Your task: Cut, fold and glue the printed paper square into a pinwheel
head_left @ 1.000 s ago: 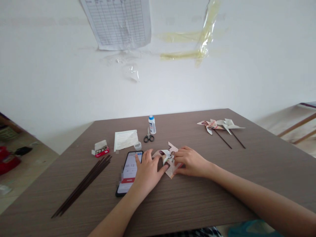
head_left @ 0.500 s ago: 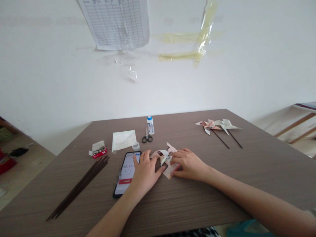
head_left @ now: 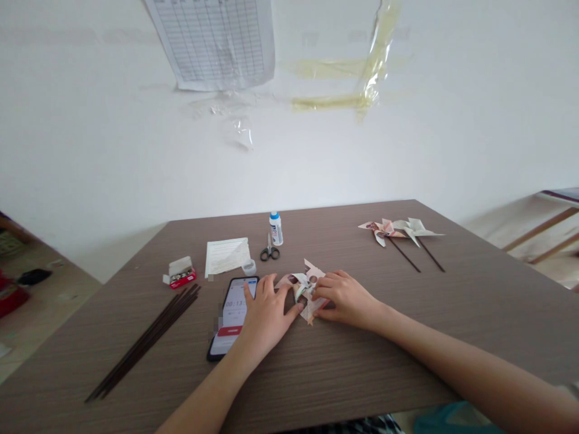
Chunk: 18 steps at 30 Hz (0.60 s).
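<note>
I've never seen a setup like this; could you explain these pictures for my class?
No machine here: a person works bare-handed. Every view comes from one camera worn on the head, looking forward and down. The left hand, fingers spread, touches a folded paper; the right hand curls over it, its grip hidden. On the table, a phone lies partly hidden by the left hand. Further left are dark sticks and a small open box; further back, a sheet, scissors and a bottle. At right lie two pinwheels.

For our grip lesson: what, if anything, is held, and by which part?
The paper pinwheel: right hand pinches its right side, left hand touches its left side.
</note>
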{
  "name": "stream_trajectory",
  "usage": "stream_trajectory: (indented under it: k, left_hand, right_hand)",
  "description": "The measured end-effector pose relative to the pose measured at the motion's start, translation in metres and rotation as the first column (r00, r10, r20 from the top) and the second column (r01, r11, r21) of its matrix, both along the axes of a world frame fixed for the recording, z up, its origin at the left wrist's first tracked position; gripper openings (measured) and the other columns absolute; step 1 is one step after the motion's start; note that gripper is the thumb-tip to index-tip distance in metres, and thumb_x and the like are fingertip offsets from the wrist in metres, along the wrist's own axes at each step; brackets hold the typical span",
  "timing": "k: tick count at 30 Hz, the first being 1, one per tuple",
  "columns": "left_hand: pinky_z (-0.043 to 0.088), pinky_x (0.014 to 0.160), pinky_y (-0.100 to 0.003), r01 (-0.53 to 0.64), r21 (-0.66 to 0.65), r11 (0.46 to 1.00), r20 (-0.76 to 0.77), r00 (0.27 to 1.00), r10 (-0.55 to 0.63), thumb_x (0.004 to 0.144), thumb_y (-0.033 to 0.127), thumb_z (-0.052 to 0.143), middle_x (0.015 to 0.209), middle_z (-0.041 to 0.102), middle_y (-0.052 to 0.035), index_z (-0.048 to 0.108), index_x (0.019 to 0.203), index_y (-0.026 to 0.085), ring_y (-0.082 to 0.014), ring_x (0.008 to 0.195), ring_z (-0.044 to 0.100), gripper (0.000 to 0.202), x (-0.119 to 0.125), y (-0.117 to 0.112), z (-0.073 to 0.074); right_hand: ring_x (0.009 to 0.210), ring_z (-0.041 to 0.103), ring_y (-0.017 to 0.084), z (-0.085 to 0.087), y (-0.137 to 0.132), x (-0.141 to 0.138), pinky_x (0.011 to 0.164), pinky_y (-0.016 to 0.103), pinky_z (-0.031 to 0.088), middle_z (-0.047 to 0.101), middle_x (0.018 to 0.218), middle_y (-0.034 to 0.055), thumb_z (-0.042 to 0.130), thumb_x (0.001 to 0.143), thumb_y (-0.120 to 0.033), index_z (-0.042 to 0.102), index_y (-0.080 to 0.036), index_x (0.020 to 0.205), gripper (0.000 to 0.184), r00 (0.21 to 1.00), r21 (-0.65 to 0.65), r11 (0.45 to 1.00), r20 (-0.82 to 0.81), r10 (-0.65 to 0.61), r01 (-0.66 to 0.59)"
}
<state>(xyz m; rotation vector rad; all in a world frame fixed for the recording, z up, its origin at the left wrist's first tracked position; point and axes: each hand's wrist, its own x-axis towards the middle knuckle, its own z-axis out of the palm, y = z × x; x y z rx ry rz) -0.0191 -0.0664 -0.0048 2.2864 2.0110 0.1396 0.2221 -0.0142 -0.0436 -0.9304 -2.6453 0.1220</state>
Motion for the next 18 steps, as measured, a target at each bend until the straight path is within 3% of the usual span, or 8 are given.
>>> stream_trajectory:
  k: [6,8,12,18]
  left_hand:
    - [0.032,0.139,-0.090,-0.004,0.038,0.999,-0.010,1.000,0.005,0.110,0.034,0.081,0.176,0.065,-0.0254,0.080,0.155,0.024,-0.0483,0.170,0.056,0.046,-0.001,0.001,0.001]
    - [0.033,0.139,-0.090,-0.007,0.050,0.999,-0.010,1.000,0.008,0.110,0.034,0.082,0.175,0.065,-0.0254,0.081,0.153,0.023,-0.0484,0.169,0.057,0.045,-0.001,0.001,0.000]
    - [0.034,0.139,-0.089,-0.002,0.072,0.997,0.004,1.000,0.001,0.108,0.034,0.084,0.174,0.066,-0.0260,0.081,0.152,0.022,-0.0490,0.168,0.058,0.046,-0.001,0.001,-0.002]
    - [0.035,0.140,-0.088,0.006,0.070,0.997,0.025,1.000,-0.007,0.107,0.033,0.084,0.175,0.066,-0.0253,0.082,0.151,0.022,-0.0481,0.169,0.057,0.045,0.000,0.002,-0.006]
  right_hand:
    - [0.123,0.081,0.027,-0.008,0.001,0.002,0.113,0.043,0.059,0.089,0.131,0.0071,0.085,0.103,-0.018,0.086,-0.026,0.106,0.009,0.985,0.012,0.995,-0.137,0.104,-0.104]
    - [0.119,0.082,0.028,-0.009,0.001,0.002,0.113,0.044,0.060,0.089,0.126,0.0065,0.089,0.104,-0.024,0.084,-0.027,0.103,0.006,0.984,0.002,0.996,-0.150,0.093,-0.094]
    - [0.116,0.082,0.031,-0.009,0.000,0.001,0.111,0.048,0.060,0.088,0.117,0.0067,0.099,0.099,-0.043,0.082,-0.027,0.107,0.025,0.989,-0.016,0.999,-0.146,0.039,-0.042]
    - [0.121,0.080,0.030,-0.012,0.001,0.001,0.111,0.046,0.059,0.088,0.124,0.0076,0.097,0.103,-0.038,0.083,-0.027,0.120,0.025,0.983,-0.073,0.997,-0.183,0.027,-0.041]
